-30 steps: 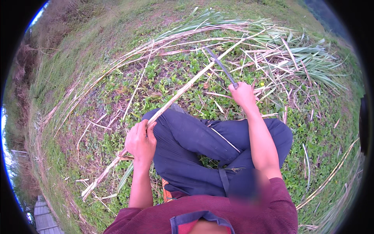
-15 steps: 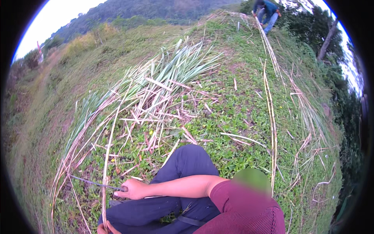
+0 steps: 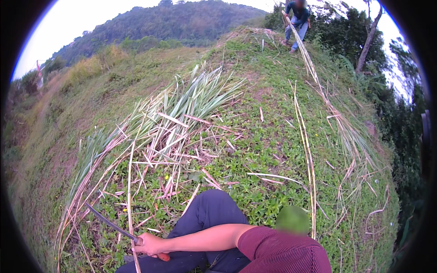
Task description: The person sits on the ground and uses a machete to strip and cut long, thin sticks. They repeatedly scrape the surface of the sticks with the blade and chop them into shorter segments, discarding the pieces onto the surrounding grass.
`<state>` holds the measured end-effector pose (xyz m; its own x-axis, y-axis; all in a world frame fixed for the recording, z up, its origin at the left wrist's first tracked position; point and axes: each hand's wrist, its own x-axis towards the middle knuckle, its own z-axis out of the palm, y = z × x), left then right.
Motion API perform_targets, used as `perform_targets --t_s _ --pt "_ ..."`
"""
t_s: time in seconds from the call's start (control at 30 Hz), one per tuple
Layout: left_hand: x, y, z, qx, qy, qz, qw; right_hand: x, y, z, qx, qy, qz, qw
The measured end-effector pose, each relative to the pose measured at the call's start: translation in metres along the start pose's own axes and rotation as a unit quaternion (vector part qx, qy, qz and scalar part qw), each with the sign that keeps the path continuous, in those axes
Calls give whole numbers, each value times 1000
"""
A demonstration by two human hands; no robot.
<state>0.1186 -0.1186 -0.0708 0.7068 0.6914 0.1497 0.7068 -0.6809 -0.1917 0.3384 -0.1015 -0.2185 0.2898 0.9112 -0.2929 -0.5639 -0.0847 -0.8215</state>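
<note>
My right hand (image 3: 151, 245) is closed round the handle of a long knife (image 3: 109, 222). Its narrow dark blade points up and to the left, and a reddish handle end shows below my palm. A long pale stalk (image 3: 130, 195) runs from the leaf pile down past my knuckles, crossing the knife near the handle. Whether my fingers also touch the stalk, I cannot tell. My left hand is out of the picture. My bent legs in dark trousers (image 3: 214, 209) lie beneath the right forearm.
Long cut stalks with green leaves (image 3: 186, 107) are heaped ahead on the left. Two long jointed canes (image 3: 306, 150) lie to my right, beside scattered dry leaves (image 3: 353, 132). On the far slope, a co-worker (image 3: 298, 20) holds a bundle of long stalks (image 3: 314, 75).
My right hand and knife have moved down along the stalk, and the blade slants more steeply. My left hand has left the picture. The view has tilted up; the co-worker appears more fully.
</note>
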Motion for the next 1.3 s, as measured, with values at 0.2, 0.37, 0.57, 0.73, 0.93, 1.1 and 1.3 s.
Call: perform_targets --t_s 0.2,0.37,0.57,0.73,0.93,1.1,1.3 --pt "28 -96 90 26 553 360 751 -4 -10 0 -20 1 -25 999" --pt "-16 -42 -4 9 -80 -47 996 2 -4 2 -13 19 -30 999" --pt "-30 -87 0 -16 -175 -50 983 2 -17 -2 16 35 -42 998" --pt "-45 -120 3 -13 -184 -20 983 4 -20 -10 53 51 -33 997" --pt "-65 -151 3 21 -202 10 979 11 -22 -20 21 35 -42 998" --pt "-26 -122 -33 -39 -304 -111 945 19 -35 -18 48 57 -64 995" --pt "-55 -114 -58 10 -179 -73 981 14 -37 -34 102 87 -55 989"
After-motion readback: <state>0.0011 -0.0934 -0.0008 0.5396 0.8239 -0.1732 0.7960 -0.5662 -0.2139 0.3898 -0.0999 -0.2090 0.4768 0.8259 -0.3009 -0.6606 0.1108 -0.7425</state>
